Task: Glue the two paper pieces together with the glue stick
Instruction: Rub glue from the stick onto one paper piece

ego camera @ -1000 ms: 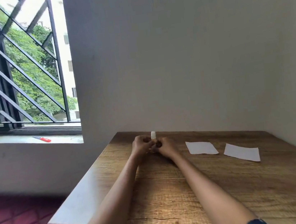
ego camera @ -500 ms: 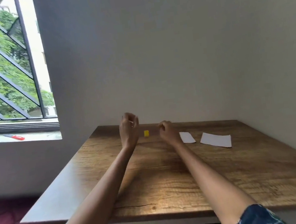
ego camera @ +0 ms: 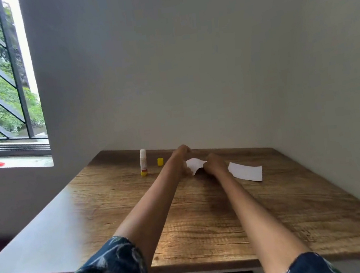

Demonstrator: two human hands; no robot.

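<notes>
Presently both hands hold one paper piece (ego camera: 195,164) lifted off the table (ego camera: 207,213): left hand (ego camera: 180,157) and right hand (ego camera: 215,166) pinch it; second paper piece (ego camera: 245,171) lies right; uncapped glue stick (ego camera: 143,163) stands left beside yellow cap (ego camera: 160,162)

Both hands (ego camera: 214,163) hold one paper piece (ego camera: 194,164); glue stick (ego camera: 143,162) stands uncapped.

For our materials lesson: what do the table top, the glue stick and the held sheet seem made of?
Table top: wood or wood-look laminate, matt; printed-looking grain, so it is uncertain.
Glue stick: smooth white plastic tube, yellow base, probably.
Paper piece: thin white paper, curling between the hands.
</notes>
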